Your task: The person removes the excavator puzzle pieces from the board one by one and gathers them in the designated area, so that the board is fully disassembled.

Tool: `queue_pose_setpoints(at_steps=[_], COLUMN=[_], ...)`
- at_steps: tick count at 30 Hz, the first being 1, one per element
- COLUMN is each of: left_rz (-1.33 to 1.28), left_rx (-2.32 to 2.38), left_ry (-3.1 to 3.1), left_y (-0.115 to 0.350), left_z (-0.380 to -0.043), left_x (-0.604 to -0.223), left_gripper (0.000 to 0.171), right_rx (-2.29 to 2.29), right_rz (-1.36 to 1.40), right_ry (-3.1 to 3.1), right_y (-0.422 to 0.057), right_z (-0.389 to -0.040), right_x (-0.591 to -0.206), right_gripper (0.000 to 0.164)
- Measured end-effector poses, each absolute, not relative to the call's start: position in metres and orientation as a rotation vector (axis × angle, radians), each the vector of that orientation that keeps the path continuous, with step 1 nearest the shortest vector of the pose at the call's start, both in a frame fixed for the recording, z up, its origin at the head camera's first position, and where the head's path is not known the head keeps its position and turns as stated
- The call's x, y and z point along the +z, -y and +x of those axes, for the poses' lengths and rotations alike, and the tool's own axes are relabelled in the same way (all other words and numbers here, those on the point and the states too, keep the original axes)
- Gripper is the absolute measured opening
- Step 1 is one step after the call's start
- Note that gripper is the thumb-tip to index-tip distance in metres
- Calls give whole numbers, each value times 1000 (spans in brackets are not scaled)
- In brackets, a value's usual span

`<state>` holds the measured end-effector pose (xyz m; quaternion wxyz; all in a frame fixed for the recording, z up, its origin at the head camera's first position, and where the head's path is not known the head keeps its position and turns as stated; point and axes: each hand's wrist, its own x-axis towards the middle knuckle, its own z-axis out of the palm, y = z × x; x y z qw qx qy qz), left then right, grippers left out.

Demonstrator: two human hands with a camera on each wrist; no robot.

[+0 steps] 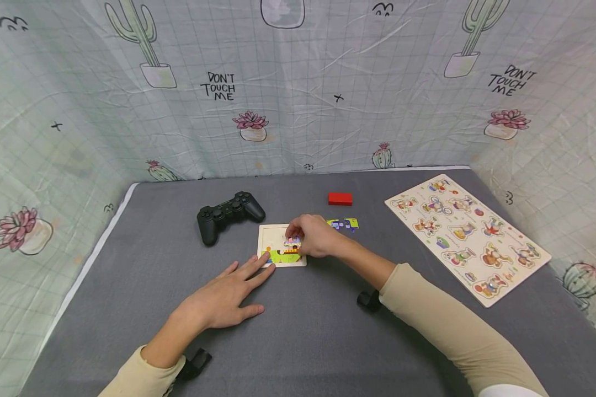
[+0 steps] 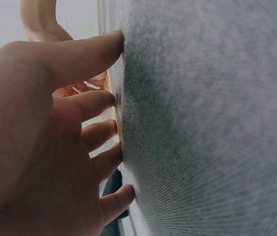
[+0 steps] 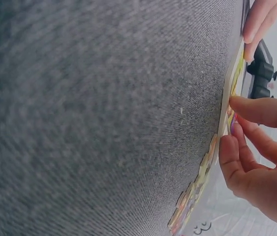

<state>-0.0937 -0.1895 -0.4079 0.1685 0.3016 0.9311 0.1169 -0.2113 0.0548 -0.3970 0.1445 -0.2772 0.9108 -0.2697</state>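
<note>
A small wooden jigsaw tray (image 1: 269, 234) lies mid-table, its lower part filled with colourful pieces (image 1: 277, 257). My left hand (image 1: 223, 300) is spread palm down, two fingertips resting on the tray's lower left edge. At the tray's right side, my right hand (image 1: 316, 237) pinches a colourful puzzle piece (image 3: 233, 123) against the tray, thumb and fingers bent; the hand partly hides the piece in the head view. Just right of the tray lie loose purple and yellow-green puzzle pieces (image 1: 350, 223), partly behind the right hand.
A black game controller (image 1: 228, 214) sits left behind the tray. Behind the loose pieces is a red block (image 1: 340, 198). A large wooden picture board (image 1: 449, 223) lies at the right. Printed cloth (image 1: 298, 110) walls in the grey table (image 1: 318, 336) at the back and sides.
</note>
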Motion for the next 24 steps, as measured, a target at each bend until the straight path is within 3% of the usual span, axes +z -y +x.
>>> queue_pose_setpoints(at_steps=[24], left_rz=[850], left_rx=[336], left_ry=[-2628], left_y=[190], left_z=[-94], left_x=[-407], left_gripper=[81], right_rx=[-810], right_rz=[-812], right_ry=[-2611], right_y=[-54], right_z=[-218], right_x=[-399], right_gripper=[32])
